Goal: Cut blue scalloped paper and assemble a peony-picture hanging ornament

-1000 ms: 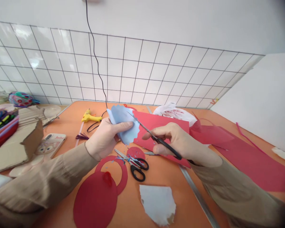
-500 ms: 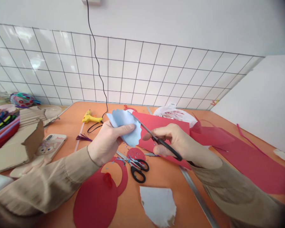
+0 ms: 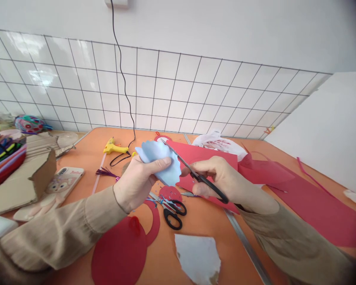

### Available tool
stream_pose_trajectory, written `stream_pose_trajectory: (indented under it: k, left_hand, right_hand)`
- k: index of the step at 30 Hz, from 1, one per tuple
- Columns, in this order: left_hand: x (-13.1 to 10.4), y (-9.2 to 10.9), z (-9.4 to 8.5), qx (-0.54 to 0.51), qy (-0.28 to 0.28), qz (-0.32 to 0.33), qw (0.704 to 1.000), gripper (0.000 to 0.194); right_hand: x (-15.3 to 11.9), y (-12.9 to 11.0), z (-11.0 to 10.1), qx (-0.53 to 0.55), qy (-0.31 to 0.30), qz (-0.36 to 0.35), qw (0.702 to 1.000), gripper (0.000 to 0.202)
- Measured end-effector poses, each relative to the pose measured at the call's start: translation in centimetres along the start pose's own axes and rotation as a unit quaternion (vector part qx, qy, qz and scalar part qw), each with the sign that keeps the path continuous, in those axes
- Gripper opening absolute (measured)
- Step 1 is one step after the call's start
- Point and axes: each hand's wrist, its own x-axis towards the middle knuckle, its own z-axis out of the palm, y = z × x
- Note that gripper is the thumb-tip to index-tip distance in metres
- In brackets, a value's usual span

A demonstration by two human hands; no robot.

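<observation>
Pinched between the thumb and fingers of my left hand (image 3: 144, 174) is a light blue paper (image 3: 157, 154) with a scalloped edge. My right hand (image 3: 215, 176) grips black-handled scissors (image 3: 209, 183), whose blades point up and left along the paper's right edge. Below the hands, a second pair of scissors (image 3: 172, 213) lies on the orange table beside a small red disc (image 3: 170, 194) strewn with blue scraps. A large red disc (image 3: 118, 253) and a red ring (image 3: 154, 225) are nearer to me.
At the left are a yellow glue gun (image 3: 114, 147), a phone (image 3: 65, 180), cardboard (image 3: 23, 182) and pipe cleaners (image 3: 8, 162). Red sheets (image 3: 311, 206) and a plastic bag (image 3: 219, 144) lie to the right. A torn white piece (image 3: 198, 257) sits in front.
My left hand and the blue paper have shifted slightly to the right, and the paper is turned a little. The scissors in my right hand have barely moved.
</observation>
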Motion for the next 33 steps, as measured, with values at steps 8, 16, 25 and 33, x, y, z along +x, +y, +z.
stream_pose_trajectory:
  k: [8, 16, 25, 33]
  left_hand:
    - [0.1, -0.5, 0.0, -0.043, -0.021, 0.004, 0.999, 0.017]
    - [0.1, -0.9, -0.1, -0.064, -0.030, 0.001, 0.998, 0.014]
    - [-0.1, -1.2, 0.0, -0.049, -0.041, -0.005, 0.998, 0.017]
    - [-0.1, -1.3, 0.0, -0.045, -0.035, -0.005, 0.998, 0.020]
  right_hand:
    - [0.1, 0.1, 0.2, -0.004, 0.012, -0.033, 0.999, 0.055]
    - [0.3, 0.7, 0.3, 0.015, 0.007, -0.072, 0.997, 0.054]
    - [0.1, 0.9, 0.7, 0.030, -0.004, -0.042, 0.999, 0.049]
    - [0.3, 1.3, 0.9, 0.046, -0.008, -0.071, 0.996, 0.048]
